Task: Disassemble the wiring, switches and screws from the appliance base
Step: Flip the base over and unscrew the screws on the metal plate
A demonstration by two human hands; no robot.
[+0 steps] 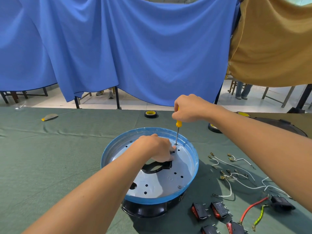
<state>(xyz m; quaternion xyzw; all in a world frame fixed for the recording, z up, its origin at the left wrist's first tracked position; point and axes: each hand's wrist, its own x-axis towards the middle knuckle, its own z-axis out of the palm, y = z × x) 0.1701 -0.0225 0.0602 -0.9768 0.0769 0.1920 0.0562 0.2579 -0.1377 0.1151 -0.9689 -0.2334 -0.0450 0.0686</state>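
Surface: green cloth [59, 157]; base [196, 164] at lower centre.
Right hand [189, 108]: fist round the screwdriver [177, 130] handle.
Screwdriver: near-vertical, tip on screw [176, 144] at the base's far side.
Left hand [155, 147]: on base, just left of screw; fingers curled, grip unclear.

I see a desk [67, 149] under green cloth, a black tape roll [150, 114] near its far edge, and a blue curtain [118, 48] and a tan curtain [270, 48] hanging behind.

The scene is evenly and brightly lit; soft shadows are cast rightward, and edges are bowed by wide-angle distortion.
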